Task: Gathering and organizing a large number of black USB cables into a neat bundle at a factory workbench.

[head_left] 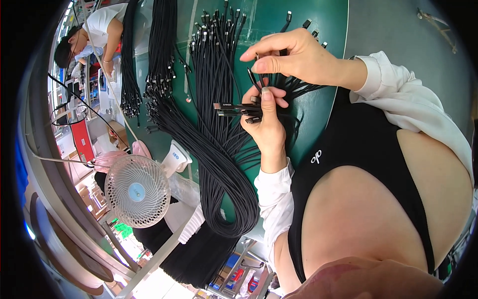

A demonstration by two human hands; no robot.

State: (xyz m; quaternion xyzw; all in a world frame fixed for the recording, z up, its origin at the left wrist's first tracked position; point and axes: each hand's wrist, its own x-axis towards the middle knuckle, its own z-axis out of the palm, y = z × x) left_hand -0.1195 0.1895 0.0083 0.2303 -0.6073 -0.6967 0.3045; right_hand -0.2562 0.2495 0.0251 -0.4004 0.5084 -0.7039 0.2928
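2 hands | left hand (269, 130) grips cable bunch (239, 110) | right hand (294, 56) pinches 1 cable (253, 78)

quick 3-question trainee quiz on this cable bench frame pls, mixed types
1. True or false: the left hand grips a bunch of black cables with plugs pointing left.
2. What does the right hand pinch? A) one cable end B) the fan C) a box
3. What colour is the table?

Key: 1 true; 2 A; 3 green.
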